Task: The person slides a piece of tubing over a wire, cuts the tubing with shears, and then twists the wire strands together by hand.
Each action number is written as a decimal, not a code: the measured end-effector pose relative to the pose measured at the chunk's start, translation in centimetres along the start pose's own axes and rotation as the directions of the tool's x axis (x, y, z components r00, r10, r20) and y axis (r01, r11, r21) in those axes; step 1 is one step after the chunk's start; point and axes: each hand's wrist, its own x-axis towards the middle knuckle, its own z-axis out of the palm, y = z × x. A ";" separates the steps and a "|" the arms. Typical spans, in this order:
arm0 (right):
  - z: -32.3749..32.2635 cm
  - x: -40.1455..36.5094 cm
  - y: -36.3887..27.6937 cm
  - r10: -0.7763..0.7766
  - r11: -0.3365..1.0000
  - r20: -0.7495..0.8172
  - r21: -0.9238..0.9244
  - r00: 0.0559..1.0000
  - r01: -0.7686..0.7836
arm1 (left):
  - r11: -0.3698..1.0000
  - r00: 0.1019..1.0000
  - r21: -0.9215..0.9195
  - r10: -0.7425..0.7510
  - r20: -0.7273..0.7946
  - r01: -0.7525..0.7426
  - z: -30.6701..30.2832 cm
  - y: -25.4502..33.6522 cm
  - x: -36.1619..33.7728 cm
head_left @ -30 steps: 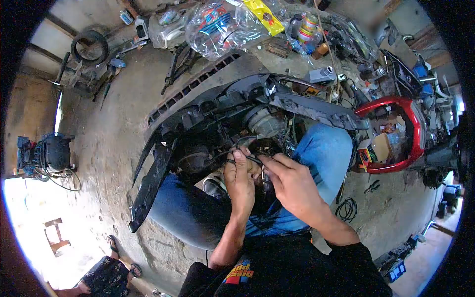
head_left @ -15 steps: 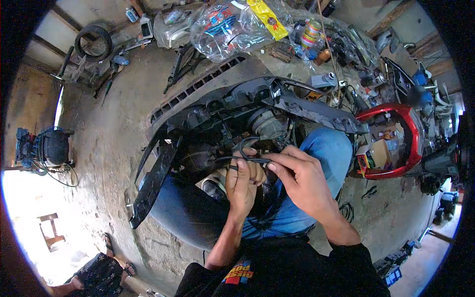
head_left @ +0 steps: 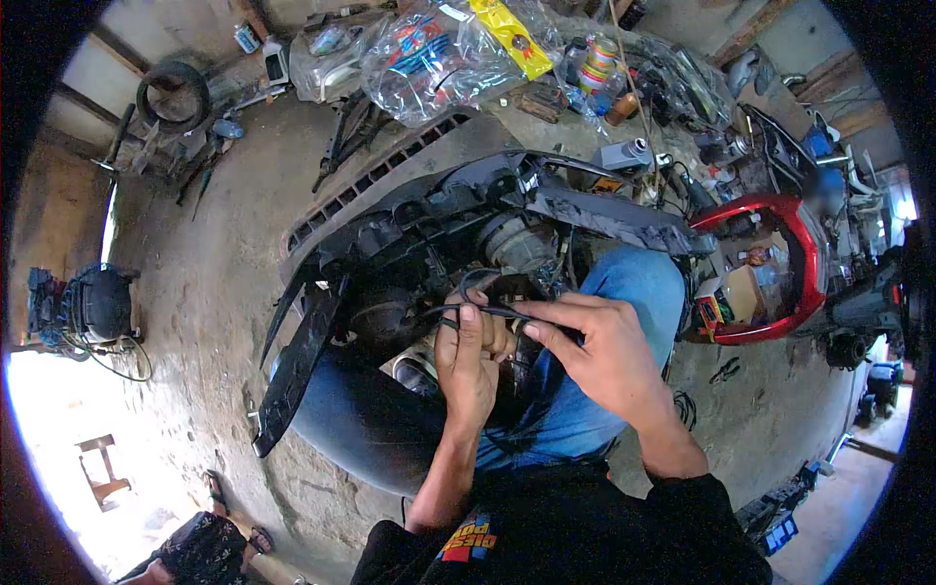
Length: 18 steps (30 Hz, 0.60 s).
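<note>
A thin black cable (head_left: 493,311) stretches between my two hands, with a loop of it curving up above my left fingers. My left hand (head_left: 470,366) is closed, pinching the cable between thumb and fingers. Thumb and forefinger of my right hand (head_left: 600,351) grip the same cable a little to the right. Just beyond both hands lies a large black plastic vehicle housing (head_left: 419,219) with round lamp-like parts (head_left: 517,244). It rests across my lap and the floor. The cable's far ends are lost among the dark parts.
A red curved body panel (head_left: 811,283) and a small open box (head_left: 746,292) are on the right. Clear plastic bags (head_left: 419,68), cans (head_left: 597,70) and bottles line the back wall. A compressor-like machine (head_left: 102,304) stands left. Another person's legs (head_left: 210,546) show at lower left.
The whole view has shifted slightly. Both hands keep their grip on the cable, with only small finger movement.
</note>
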 end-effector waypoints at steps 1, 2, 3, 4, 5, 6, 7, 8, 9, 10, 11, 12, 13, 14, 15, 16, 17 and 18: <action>0.0 -0.1 0.0 0.030 0.999 0.009 -0.035 1.000 -0.030 | 0.999 1.000 0.031 0.019 0.007 -0.020 -0.2 -0.2 0.2; 0.0 -0.2 -0.1 0.061 0.996 0.016 -0.071 0.998 -0.060 | 0.997 0.999 0.062 0.038 0.016 -0.039 -0.4 -0.4 0.3; 0.1 -0.3 -0.2 0.092 0.990 0.023 -0.106 0.995 -0.090 | 0.991 0.998 0.122 0.060 0.002 -0.059 -0.6 -0.6 0.4; 0.3 -0.3 0.0 0.083 0.990 -0.009 -0.113 0.997 -0.083 | 0.980 0.997 0.183 0.081 -0.008 -0.079 -0.7 -0.8 0.5; 0.7 -0.2 0.5 0.074 0.990 -0.042 -0.120 0.996 -0.079 | 0.965 0.995 0.244 0.103 -0.016 -0.096 -0.7 -0.9 0.5; 1.0 -0.1 0.7 0.066 0.989 -0.076 -0.127 0.995 -0.076 | 0.960 0.993 0.260 0.116 -0.028 -0.105 -0.6 -1.0 0.6; 1.1 0.0 0.7 0.047 0.992 -0.109 -0.108 0.993 -0.059 | 0.954 0.991 0.276 0.129 -0.039 -0.113 -0.4 -1.0 0.7; 1.1 0.2 0.7 0.028 0.995 -0.142 -0.092 0.989 -0.042 | 0.949 0.989 0.291 0.142 -0.050 -0.122 -0.3 -1.1 0.7; 1.1 0.3 0.7 0.009 0.997 -0.177 -0.077 0.984 -0.023 | 0.951 0.989 0.285 0.139 -0.038 -0.123 -0.4 -1.1 0.8; 0.9 0.3 0.5 0.044 0.999 -0.191 -0.022 0.981 -0.049 | 0.952 0.990 0.278 0.138 -0.027 -0.125 -0.6 -1.1 0.8; 0.7 0.2 0.2 0.077 0.997 -0.202 0.034 0.976 -0.072 | 0.954 0.990 0.271 0.138 -0.017 -0.128 -0.8 -1.1 0.8; 0.6 0.1 0.0 0.111 0.991 -0.209 0.090 0.972 -0.094 | 0.958 0.991 0.259 0.130 -0.018 -0.121 -0.9 -1.1 0.8; 0.7 -0.1 -0.1 0.027 1.000 -0.308 0.016 0.951 -0.023 | 0.963 0.992 0.246 0.123 -0.022 -0.114 -0.9 -1.2 0.8; 0.8 -0.3 -0.2 -0.063 0.997 -0.397 -0.066 0.916 0.040 | 0.967 0.993 0.233 0.116 -0.024 -0.107 -1.0 -1.2 0.7; 1.0 -0.7 -0.3 -0.158 0.984 -0.476 -0.154 0.865 0.094 | 0.945 0.989 0.309 0.131 -0.067 -0.104 -1.2 -1.3 0.6; 0.9 -1.5 -1.2 -0.176 0.983 -0.496 -0.050 0.850 0.175 | 0.919 0.984 0.382 0.146 -0.104 -0.096 -1.7 -1.4 0.4; 0.9 -2.8 -2.2 -0.188 0.967 -0.519 0.053 0.834 0.251 | 0.888 0.978 0.453 0.158 -0.137 -0.080 -1.8 -1.6 0.4; 1.7 -4.1 -2.3 -0.205 0.746 -0.434 0.511 0.877 0.427 | 0.921 0.966 0.389 0.090 -0.244 0.012 0.5 -0.6 0.0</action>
